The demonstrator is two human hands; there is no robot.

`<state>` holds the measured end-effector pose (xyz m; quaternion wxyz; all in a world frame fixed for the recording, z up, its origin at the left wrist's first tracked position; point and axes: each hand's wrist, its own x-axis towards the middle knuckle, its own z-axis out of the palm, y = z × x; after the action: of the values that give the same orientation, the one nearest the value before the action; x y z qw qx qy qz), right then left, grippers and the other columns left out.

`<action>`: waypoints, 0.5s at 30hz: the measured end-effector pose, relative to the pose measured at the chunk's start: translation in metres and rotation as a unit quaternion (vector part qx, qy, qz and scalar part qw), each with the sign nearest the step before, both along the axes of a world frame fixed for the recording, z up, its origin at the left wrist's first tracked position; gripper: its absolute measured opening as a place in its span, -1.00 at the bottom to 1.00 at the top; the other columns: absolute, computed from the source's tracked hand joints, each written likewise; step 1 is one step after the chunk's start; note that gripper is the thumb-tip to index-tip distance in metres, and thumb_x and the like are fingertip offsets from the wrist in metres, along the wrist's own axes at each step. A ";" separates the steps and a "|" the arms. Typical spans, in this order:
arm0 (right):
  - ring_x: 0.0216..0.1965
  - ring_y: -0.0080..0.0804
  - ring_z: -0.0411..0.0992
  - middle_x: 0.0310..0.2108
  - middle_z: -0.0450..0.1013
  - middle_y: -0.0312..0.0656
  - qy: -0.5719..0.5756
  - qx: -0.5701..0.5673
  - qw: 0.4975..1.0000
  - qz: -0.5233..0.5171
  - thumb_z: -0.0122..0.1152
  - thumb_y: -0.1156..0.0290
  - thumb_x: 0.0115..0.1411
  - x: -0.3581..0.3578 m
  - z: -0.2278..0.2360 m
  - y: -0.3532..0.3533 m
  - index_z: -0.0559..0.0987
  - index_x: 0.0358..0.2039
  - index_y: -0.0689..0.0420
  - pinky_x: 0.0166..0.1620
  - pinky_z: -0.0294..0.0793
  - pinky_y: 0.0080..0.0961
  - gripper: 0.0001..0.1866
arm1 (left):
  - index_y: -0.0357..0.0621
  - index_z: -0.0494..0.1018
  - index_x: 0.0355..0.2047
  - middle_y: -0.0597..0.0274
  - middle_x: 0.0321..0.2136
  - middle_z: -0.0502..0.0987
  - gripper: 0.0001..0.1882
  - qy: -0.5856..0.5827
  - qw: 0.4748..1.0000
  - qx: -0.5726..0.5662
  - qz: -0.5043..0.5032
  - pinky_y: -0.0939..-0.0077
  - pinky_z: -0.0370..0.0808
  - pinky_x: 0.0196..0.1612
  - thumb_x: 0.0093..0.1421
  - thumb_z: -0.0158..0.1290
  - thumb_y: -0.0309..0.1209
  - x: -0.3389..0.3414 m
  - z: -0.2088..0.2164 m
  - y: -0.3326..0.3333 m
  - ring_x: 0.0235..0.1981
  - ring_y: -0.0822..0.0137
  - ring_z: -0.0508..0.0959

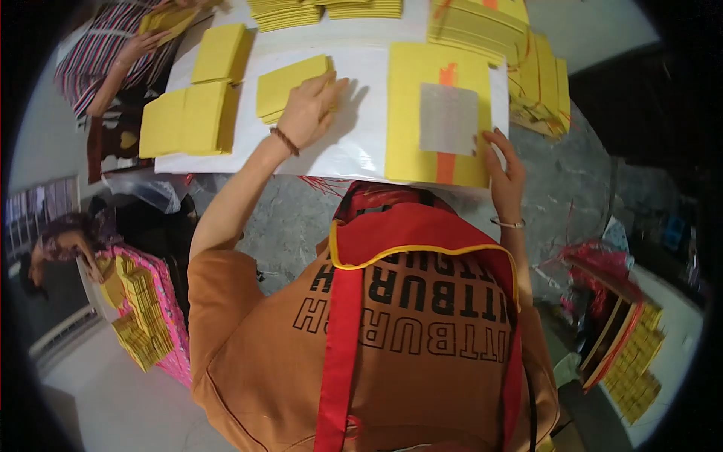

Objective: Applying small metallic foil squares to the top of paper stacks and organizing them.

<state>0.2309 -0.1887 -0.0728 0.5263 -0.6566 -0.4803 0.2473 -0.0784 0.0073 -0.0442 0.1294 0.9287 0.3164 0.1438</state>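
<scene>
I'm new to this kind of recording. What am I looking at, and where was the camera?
There is no robot: a person is using two bare hands. The single picture comes from a wide fisheye camera on that person's head, looking down, so straight edges bend. On the white-covered table lie yellow paper stacks and a large yellow sheet bearing a grey rectangle and an orange strip. The left hand is at the right end of a small yellow stack; the right hand is at the large sheet's right edge. Whether either grips is unclear.
</scene>
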 end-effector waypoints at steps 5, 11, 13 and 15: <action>0.09 -0.24 0.29 -0.07 0.42 -0.09 -0.002 0.022 1.000 0.003 0.07 0.46 0.14 -0.006 0.001 0.005 0.51 -0.16 0.20 0.10 0.22 -0.42 -0.76 | -0.08 0.35 -0.01 0.10 -0.08 0.38 -0.47 -0.046 0.980 0.019 -0.190 0.28 0.28 -0.11 -0.05 0.12 -0.30 0.068 0.028 -0.090 -0.05 0.11 0.34; 0.12 -0.26 0.25 -0.10 0.43 -0.14 0.065 0.038 0.997 0.005 0.07 0.46 0.15 -0.012 0.003 0.001 0.51 -0.18 0.19 0.10 0.22 -0.43 -0.78 | -0.10 0.42 -0.14 0.18 -0.19 0.42 -0.61 -0.028 0.977 0.023 -0.210 0.34 0.30 -0.20 0.00 0.11 -0.28 0.082 0.028 -0.096 -0.18 0.18 0.38; 0.06 -0.32 0.28 -0.12 0.43 -0.15 0.035 0.038 0.998 0.020 0.05 0.46 0.17 -0.011 0.002 0.003 0.52 -0.25 0.22 0.07 0.24 -0.46 -0.83 | -0.12 0.45 -0.22 0.18 -0.27 0.44 -0.69 -0.069 0.973 0.004 -0.218 0.35 0.32 -0.24 0.00 0.11 -0.31 0.083 0.027 -0.095 -0.25 0.18 0.40; 0.01 -0.36 0.31 -0.13 0.42 -0.16 0.105 0.033 0.994 0.027 0.04 0.44 0.18 -0.010 -0.003 0.002 0.53 -0.29 0.23 0.04 0.25 -0.49 -0.84 | -0.14 0.47 -0.30 0.18 -0.35 0.46 -0.76 -0.112 0.968 -0.015 -0.226 0.36 0.35 -0.28 0.01 0.11 -0.35 0.086 0.026 -0.095 -0.32 0.18 0.42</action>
<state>0.2212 -0.1864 -0.0758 0.5884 -0.5962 -0.4478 0.3126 0.0073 -0.0876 -0.0181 0.2065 0.9522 0.0840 0.2090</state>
